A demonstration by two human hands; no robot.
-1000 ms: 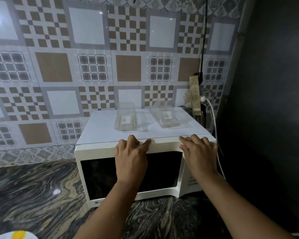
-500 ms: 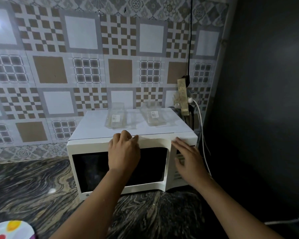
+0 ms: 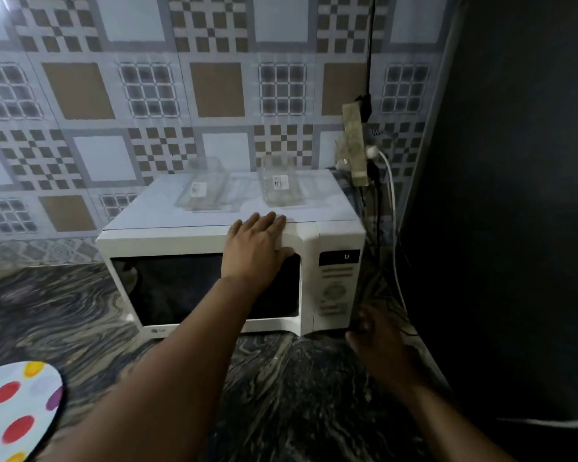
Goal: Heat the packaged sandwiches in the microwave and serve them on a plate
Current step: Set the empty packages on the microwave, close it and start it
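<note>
A white microwave (image 3: 187,241) stands on the marbled counter with its dark-windowed door shut and its display lit. Two clear plastic sandwich packages lie on its top: the left package (image 3: 204,191) and the right package (image 3: 281,186), each with a small label. My left hand (image 3: 254,251) lies flat over the top front edge of the door, fingers spread, holding nothing. My right hand (image 3: 377,338) hangs blurred in shadow by the microwave's lower right corner, loosely open and holding nothing. A white plate (image 3: 17,405) with coloured dots sits at the bottom left.
A power strip (image 3: 354,145) with plugs and a white cable (image 3: 392,201) hangs behind the microwave's right side. A dark wall or panel (image 3: 514,195) closes off the right. Patterned tiles back the dark marbled counter (image 3: 64,311).
My right hand has left the microwave's top right edge and dropped to the lower right. My left hand stays on the door's top edge. The view has pulled back, showing more of the plate.
</note>
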